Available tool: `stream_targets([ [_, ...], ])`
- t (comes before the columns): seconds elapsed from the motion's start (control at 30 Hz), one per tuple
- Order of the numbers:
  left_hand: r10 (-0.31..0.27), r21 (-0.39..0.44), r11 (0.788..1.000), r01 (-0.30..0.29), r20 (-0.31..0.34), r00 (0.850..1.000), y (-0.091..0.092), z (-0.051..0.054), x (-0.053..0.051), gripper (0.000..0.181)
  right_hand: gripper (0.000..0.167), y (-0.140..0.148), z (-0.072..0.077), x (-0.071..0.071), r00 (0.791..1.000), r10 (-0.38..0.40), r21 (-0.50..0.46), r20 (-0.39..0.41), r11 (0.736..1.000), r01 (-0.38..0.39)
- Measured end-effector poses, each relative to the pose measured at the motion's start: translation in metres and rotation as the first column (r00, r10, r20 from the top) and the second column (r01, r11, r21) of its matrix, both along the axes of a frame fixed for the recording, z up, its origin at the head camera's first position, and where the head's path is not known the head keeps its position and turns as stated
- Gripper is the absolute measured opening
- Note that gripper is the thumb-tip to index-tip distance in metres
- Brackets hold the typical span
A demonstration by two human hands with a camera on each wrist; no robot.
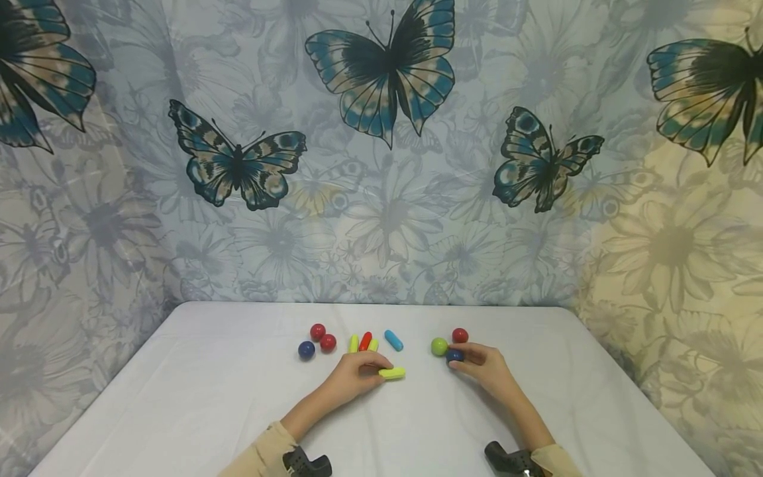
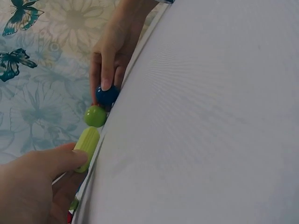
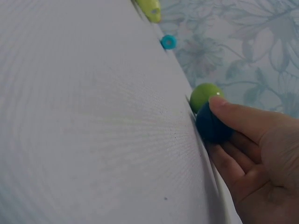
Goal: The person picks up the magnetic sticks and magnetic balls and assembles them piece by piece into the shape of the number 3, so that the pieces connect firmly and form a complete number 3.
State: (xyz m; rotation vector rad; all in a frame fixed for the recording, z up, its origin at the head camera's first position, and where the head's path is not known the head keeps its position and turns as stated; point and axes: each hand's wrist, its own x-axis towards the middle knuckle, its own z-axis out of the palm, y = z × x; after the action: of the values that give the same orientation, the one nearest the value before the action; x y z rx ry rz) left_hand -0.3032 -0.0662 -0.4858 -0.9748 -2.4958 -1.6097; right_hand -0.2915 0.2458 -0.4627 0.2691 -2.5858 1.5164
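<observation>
My left hand (image 1: 356, 377) pinches a yellow-green ridged cylinder (image 1: 392, 373) by one end, between thumb and fingers. Just beyond that hand lie two more yellow-green cylinders (image 1: 354, 342) with a red cylinder (image 1: 365, 341) between them, their near ends partly hidden. A blue cylinder (image 1: 393, 340) lies on the table to their right. With thumb and fingers my right hand (image 1: 487, 370) holds a dark blue ball (image 1: 455, 356). Close beside that ball are a green ball (image 1: 439, 346) and a red ball (image 1: 459, 335).
On the left of the white table (image 1: 179, 397) sits a group of two red balls (image 1: 328, 342) and a dark blue ball (image 1: 306, 350). Behind the table's far edge hangs a butterfly-patterned cloth (image 1: 381, 218).
</observation>
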Motion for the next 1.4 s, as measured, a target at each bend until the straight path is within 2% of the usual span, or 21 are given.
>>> stream_targets([
  [0.47,-0.086,0.028,0.996,0.085,0.038,0.996,-0.0011,0.0028,0.0016,0.03,0.043,0.0004,0.0015,0.0,1.0,-0.002,-0.007,0.011,1.0,0.002],
  [0.7,-0.09,0.022,0.996,0.089,0.027,0.996,-0.0016,0.0031,0.0021,0.03,0.043,-0.0008,0.0022,0.0004,1.0,-0.011,-0.001,0.007,1.0,0.011],
  [1.0,-0.099,0.039,0.995,0.097,0.048,0.994,-0.0013,0.0035,0.0026,0.03,0.043,0.0009,0.0012,-0.0007,1.0,-0.003,-0.021,0.016,1.0,0.003],
  [1.23,-0.112,0.054,0.992,0.111,0.03,0.993,-0.0015,0.0029,0.0018,0.029,0.042,0.0029,-0.0005,-0.0011,1.0,-0.008,-0.028,-0.002,1.0,0.008],
  [1.4,-0.127,0.06,0.99,0.127,-0.001,0.992,-0.0025,0.0003,0.0001,0.028,0.042,0.0038,-0.0002,-0.0015,0.999,-0.05,-0.028,-0.022,0.998,0.049],
])
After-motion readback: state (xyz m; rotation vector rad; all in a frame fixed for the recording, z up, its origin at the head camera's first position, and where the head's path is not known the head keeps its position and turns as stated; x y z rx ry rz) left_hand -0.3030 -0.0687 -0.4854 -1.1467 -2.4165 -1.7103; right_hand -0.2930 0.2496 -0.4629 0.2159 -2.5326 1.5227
